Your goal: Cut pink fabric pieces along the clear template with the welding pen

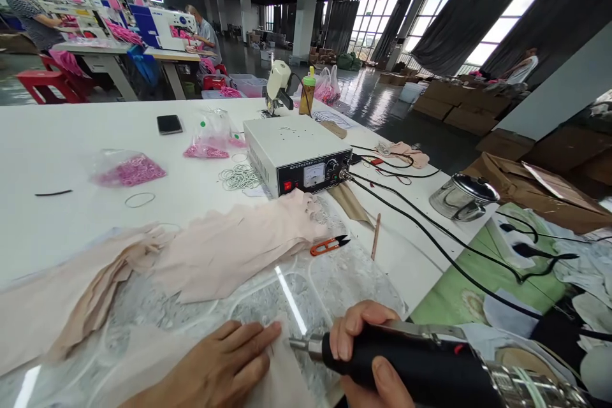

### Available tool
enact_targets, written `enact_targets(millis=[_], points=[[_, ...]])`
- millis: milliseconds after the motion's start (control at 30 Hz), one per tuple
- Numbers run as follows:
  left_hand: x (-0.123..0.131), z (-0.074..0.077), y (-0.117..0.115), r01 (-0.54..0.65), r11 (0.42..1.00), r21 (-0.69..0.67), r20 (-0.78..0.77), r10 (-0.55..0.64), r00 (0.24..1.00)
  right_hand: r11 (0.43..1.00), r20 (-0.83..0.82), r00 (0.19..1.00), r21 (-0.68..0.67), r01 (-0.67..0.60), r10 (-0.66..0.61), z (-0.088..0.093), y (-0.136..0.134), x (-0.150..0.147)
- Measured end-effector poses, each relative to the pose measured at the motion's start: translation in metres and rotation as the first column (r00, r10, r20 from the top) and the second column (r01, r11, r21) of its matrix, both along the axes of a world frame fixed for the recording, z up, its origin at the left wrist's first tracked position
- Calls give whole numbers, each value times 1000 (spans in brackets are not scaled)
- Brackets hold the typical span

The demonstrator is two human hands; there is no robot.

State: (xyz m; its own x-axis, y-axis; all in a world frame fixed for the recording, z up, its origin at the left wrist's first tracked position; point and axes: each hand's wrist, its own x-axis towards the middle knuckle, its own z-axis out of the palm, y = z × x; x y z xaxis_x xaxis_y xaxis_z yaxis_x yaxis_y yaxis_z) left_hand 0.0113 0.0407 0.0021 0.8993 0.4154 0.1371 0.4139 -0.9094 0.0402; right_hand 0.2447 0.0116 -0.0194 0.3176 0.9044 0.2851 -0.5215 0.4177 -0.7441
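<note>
My left hand (229, 360) lies with its fingers stretched out, pressing on a thin pale pink fabric piece (285, 373) near the front edge. In my right hand (366, 325) is a black ultrasonic welding gun (411, 357), its fingers wrapped round the barrel. The gun's metal tip (299, 344) points left and is at the fabric beside my left fingertips; whether it touches cannot be told. Underneath is a clear, glossy sheet (344, 287) over a grey patterned surface. Beyond my hands lie stacked pale pink fabric pieces (234, 248) and orange-handled thread snips (329, 245).
A white control box (296, 146) with a dial stands mid-table, black cables (421, 220) running right. Around it are rubber bands (239, 177), bags of pink pieces (131, 169), a phone (169, 124), a bottle (306, 94) and a steel mug (463, 197). Other people work at sewing machines behind.
</note>
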Motion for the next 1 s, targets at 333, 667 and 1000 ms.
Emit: enact_targets(millis=[333,667,1000], points=[[3,2,2,5,995,-102,-67,-12,998,999,132,991,45,12,-18,6,2,1],[2,-8,-1,-42,990,-136,13,44,999,992,186,975,48,119,-126,23,9,1],[0,-4,1,-25,985,-169,8,27,1000,997,217,974,50,54,-64,12,14,-4]])
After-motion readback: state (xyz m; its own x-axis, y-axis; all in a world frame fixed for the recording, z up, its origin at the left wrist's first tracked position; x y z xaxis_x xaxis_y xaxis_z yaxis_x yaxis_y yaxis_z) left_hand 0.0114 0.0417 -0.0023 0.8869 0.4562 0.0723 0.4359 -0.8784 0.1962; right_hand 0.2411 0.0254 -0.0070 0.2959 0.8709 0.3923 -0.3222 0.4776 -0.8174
